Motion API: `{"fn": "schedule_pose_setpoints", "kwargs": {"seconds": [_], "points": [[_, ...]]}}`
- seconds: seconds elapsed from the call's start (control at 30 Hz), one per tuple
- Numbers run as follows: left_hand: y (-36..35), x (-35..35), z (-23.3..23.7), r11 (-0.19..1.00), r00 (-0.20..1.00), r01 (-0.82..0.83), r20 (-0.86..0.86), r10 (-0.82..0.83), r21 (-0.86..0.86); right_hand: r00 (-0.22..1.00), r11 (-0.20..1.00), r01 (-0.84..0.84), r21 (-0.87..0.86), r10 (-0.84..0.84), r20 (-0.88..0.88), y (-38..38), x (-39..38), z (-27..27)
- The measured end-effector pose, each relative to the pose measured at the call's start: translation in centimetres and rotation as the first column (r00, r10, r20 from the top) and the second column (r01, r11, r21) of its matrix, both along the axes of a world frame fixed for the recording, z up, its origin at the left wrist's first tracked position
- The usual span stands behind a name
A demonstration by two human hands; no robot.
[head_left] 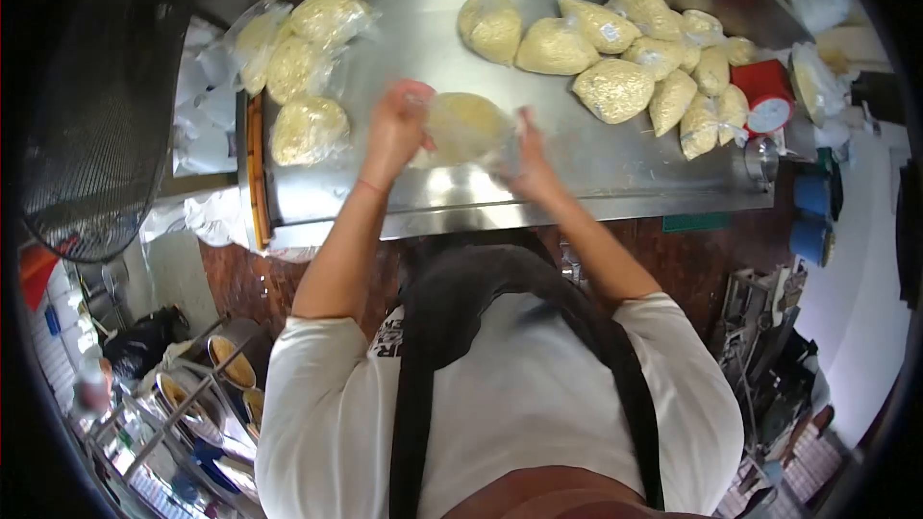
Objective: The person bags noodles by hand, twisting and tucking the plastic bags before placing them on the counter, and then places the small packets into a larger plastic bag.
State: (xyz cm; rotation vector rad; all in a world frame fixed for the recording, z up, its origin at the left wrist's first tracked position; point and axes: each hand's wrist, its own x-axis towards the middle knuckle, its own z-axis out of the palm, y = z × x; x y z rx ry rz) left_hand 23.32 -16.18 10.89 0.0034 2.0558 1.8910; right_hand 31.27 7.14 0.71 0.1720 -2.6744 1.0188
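A clear plastic bag of pale yellow, shredded-looking food (466,123) is between my hands over the steel table, smeared by motion. My left hand (392,130) is closed at the bag's left side, and a pink patch shows at its fingertips that I cannot make out. On the other side, my right hand (527,161) is blurred, with its fingers closed at the bag's right edge. Several filled bags (312,130) lie to the left of my left hand. More filled bags (612,91) are piled to the right of my right hand.
The steel table (404,221) has a raised front edge. At its right end stand a red scale-like object (764,96) and a metal bowl (761,159). A dark mesh (96,106) hangs at the left. Pots on a rack (231,360) are at lower left.
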Motion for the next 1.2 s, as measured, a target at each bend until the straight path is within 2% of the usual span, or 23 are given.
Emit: {"fn": "schedule_pose_setpoints", "kwargs": {"seconds": [0.03,0.07,0.17,0.27,0.3,0.4,0.47,0.53,0.57,0.67,0.7,0.77,0.8,0.83,0.9,0.93,0.97,1.0,1.07,1.1,1.13,1.17,1.2], "points": [[1.9,0.7,1.8,0.996,0.995,0.073,0.058,-0.076,0.055,0.995,0.998,-0.040,0.043,0.036,0.090,-2.3,0.0,0.0],[3.0,1.7,3.0,0.984,0.981,0.138,0.122,-0.151,0.111,0.974,0.978,-0.090,-0.188,0.126,0.187,-4.1,-0.7,2.3],[2.4,1.9,4.0,0.917,0.956,0.288,-0.025,-0.293,0.277,0.942,0.917,-0.224,-0.330,0.291,0.170,-4.7,-3.0,4.1],[-0.5,0.8,0.0,0.965,0.880,0.054,-0.445,-0.167,-0.256,0.938,0.816,0.154,-0.558,0.057,0.343,-4.6,-4.6,4.0],[-0.4,1.3,-3.6,0.909,0.826,-0.024,-0.521,-0.216,-0.416,0.891,0.869,0.114,-0.482,0.125,0.436,-4.7,-5.2,5.2],[3.0,2.0,-10.2,0.844,0.637,0.008,-0.648,-0.417,-0.535,0.910,0.929,-0.290,-0.231,0.342,0.236,-6.4,-4.5,7.7],[3.6,1.0,-13.0,0.994,0.960,0.061,-0.268,-0.082,-0.085,0.932,0.907,-0.306,-0.289,0.348,0.105,-3.5,-4.2,6.1],[4.7,-0.1,-13.8,0.967,0.987,-0.131,0.115,0.108,0.220,0.981,0.954,-0.165,-0.249,0.185,0.058,-1.4,-3.4,3.9],[5.2,0.1,-13.8,0.931,0.957,-0.241,0.226,0.181,0.275,0.929,0.969,-0.232,-0.089,0.248,0.274,-1.0,-2.7,1.9],[6.7,-0.7,-14.7,0.866,0.899,-0.371,0.364,0.244,0.336,0.962,0.955,-0.225,0.193,0.186,0.201,-4.5,-2.0,-0.9],[6.9,-1.0,-15.3,0.855,0.890,-0.388,0.381,0.250,0.344,0.940,0.886,-0.248,0.392,0.123,0.317,-5.6,-2.7,-1.3],[7.2,-1.9,-15.7,0.931,0.867,-0.322,0.448,0.218,0.171,0.928,0.899,-0.254,0.358,0.122,0.351,-6.3,-2.7,-2.8],[7.1,-2.5,-15.2,0.958,0.859,-0.273,0.472,0.198,0.094,0.957,0.951,-0.172,0.259,0.098,0.273,-6.3,-3.0,-2.8],[6.4,-2.0,-12.8,0.947,0.889,-0.234,0.444,0.117,0.220,0.979,0.984,-0.102,0.147,0.073,0.190,-6.3,-3.3,-2.8],[4.7,0.7,-6.2,0.874,0.935,-0.137,0.351,-0.040,0.466,0.900,0.991,-0.063,-0.117,0.107,0.423,-5.0,-4.4,-0.4],[3.5,2.9,-7.4,0.858,0.921,-0.304,0.359,0.153,0.414,0.839,0.971,-0.017,-0.240,0.144,0.524,-4.1,-4.9,0.2],[1.9,5.4,-9.7,0.810,0.872,-0.461,0.352,0.339,0.363,0.871,0.942,-0.210,-0.261,0.302,0.387,-2.7,-5.5,-2.4],[-0.8,8.5,-12.3,0.851,0.823,-0.366,0.558,0.107,0.376,0.866,0.857,-0.008,-0.515,0.263,0.425,-2.9,-5.0,-3.8],[-1.5,9.7,-14.2,0.796,0.650,-0.424,0.757,-0.064,0.431,0.823,0.434,0.379,-0.817,0.246,0.512,-3.5,-3.6,-5.1],[0.6,8.0,-14.8,0.702,0.603,-0.563,0.798,-0.013,0.437,0.787,0.370,0.431,-0.823,0.292,0.543,-3.9,-3.1,-3.3],[2.1,6.2,-15.4,0.592,0.546,-0.683,0.837,0.025,0.428,0.854,0.459,0.330,-0.825,0.226,0.468,-4.8,-2.9,-1.3],[2.8,3.1,-10.8,0.662,0.713,-0.604,0.672,0.200,0.444,0.909,0.550,0.234,-0.802,0.169,0.381,-5.9,-2.6,0.8],[1.7,0.6,-11.2,0.642,0.894,-0.436,0.383,0.232,0.631,0.948,0.641,0.145,-0.753,0.127,0.291,-6.5,-2.2,3.3]]}}
